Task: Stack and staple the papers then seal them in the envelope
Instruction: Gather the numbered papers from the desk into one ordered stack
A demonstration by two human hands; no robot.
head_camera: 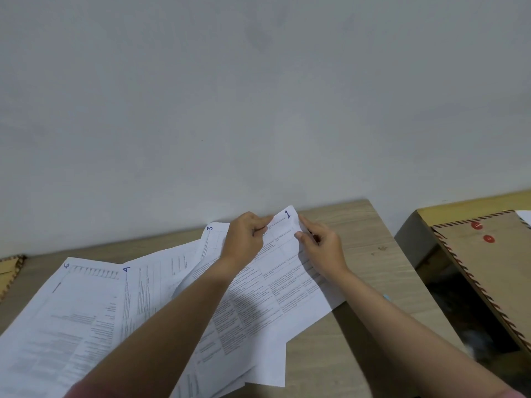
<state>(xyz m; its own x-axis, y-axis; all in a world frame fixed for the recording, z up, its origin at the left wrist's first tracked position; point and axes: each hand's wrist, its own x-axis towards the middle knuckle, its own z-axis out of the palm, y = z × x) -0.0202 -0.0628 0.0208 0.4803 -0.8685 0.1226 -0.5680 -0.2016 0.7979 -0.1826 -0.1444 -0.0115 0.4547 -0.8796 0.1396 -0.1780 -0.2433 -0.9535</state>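
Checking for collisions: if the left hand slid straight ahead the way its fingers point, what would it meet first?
Probably the wall. The left hand pinches sheet 1 at the table's far edge; depth is unclear.

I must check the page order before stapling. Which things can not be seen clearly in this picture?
Head view only:
- Stapler: not in view.
- Printed text on sheet 1, sheet 3, sheet 4 and sheet 6: too small and blurred.
- Other page numbers: covered by overlapping sheets and both forearms.
- Envelope: cut by the right edge.
- Left hand and right hand pinch sheet 1's top corner, hiding it partly.
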